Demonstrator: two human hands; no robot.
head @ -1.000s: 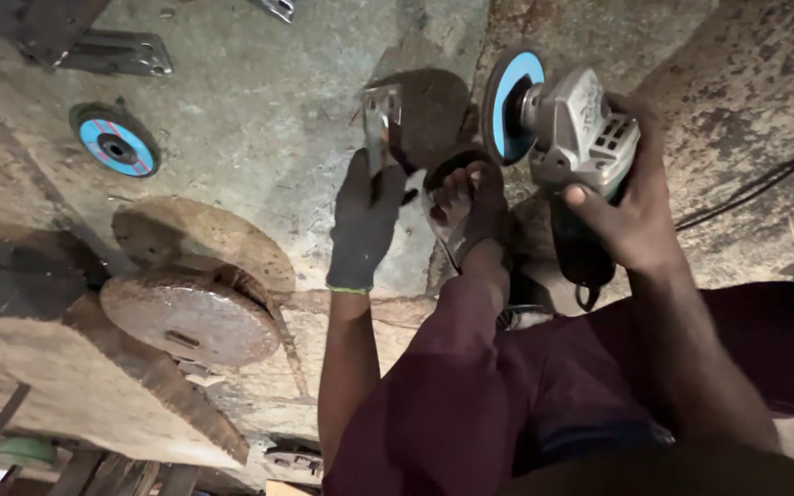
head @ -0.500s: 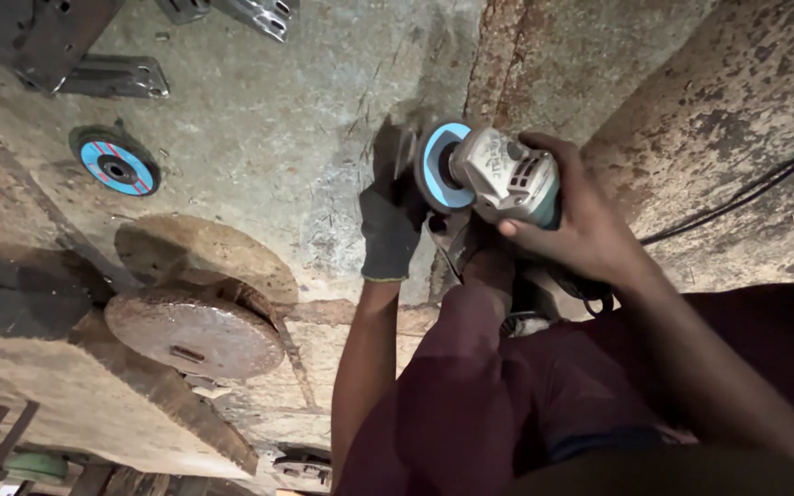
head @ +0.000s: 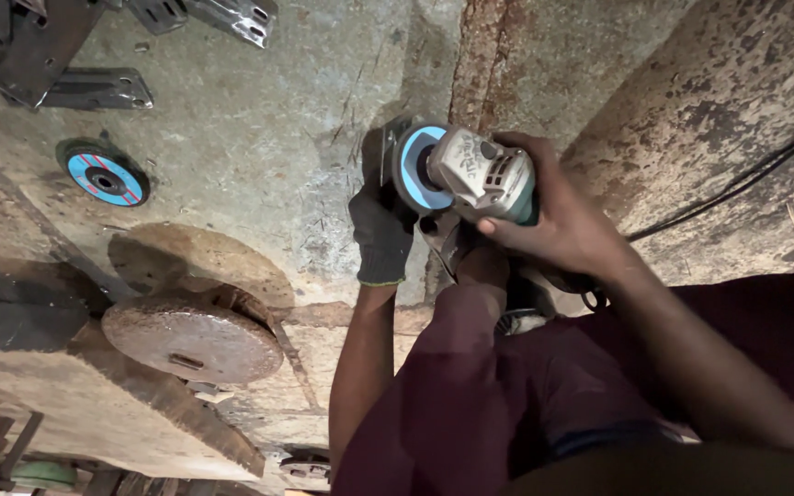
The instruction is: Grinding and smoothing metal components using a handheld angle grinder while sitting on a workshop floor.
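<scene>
1. The right hand (head: 558,225) is wrapped tight around the grinder (head: 470,174), bare fingers over its grey body, with the blue disc facing 9 o'clock.
2. The gloved left hand (head: 380,234) is closed on a small metal piece (head: 388,147) at the disc's edge; the grip itself is mostly hidden by the tool.
3. Since a second ago the grinder has swung from 3 o'clock of the left hand to just over it, so the disc now sits at the piece, close to touching. Whether it touches I cannot tell.
4. On the concrete floor (head: 259,156), a spare blue disc (head: 103,176) lies at 9 o'clock, a rusty round plate (head: 190,335) at 7 o'clock, and metal brackets (head: 222,16) at 11 o'clock.
5. A black cable (head: 737,184) runs at 3 o'clock.
</scene>
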